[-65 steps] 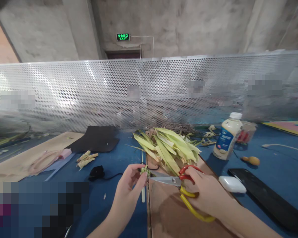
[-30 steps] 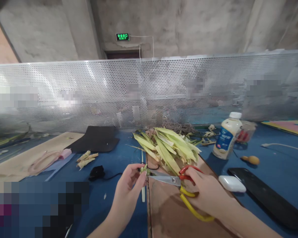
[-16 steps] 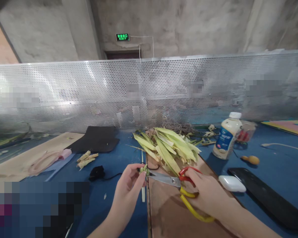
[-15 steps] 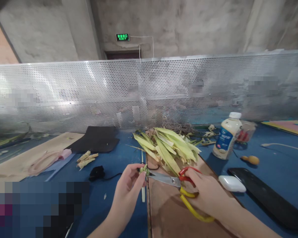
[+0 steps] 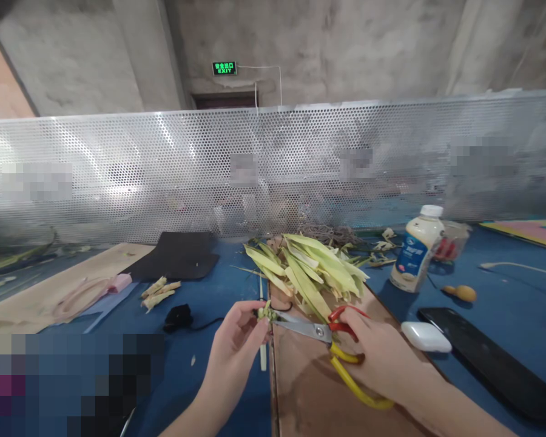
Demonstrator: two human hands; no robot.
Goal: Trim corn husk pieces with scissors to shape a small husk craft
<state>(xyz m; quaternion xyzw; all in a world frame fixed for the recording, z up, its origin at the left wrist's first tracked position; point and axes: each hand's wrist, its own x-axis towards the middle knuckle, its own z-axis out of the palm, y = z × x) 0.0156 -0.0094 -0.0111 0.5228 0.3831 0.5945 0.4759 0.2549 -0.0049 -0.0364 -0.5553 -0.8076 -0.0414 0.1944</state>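
Observation:
My left hand pinches a small green knotted piece of husk between thumb and fingers. Dark thread runs from it toward a black ball of yarn on the blue table. In my right hand are scissors with red and yellow handles, their blades slightly apart and tips at the knotted piece. Whether the blades touch it I cannot tell. Just beyond both hands a pile of pale green corn husks lies on a brown board. A narrow husk strip lies beside my left hand.
To the right stand a milk bottle and a clear cup. A small gourd, a white case and a black phone lie nearer. Husk scraps and black sheet are left; a perforated metal screen stands behind.
The scissor blades have opened a little wider at the knotted piece. Both hands stay almost in the same place.

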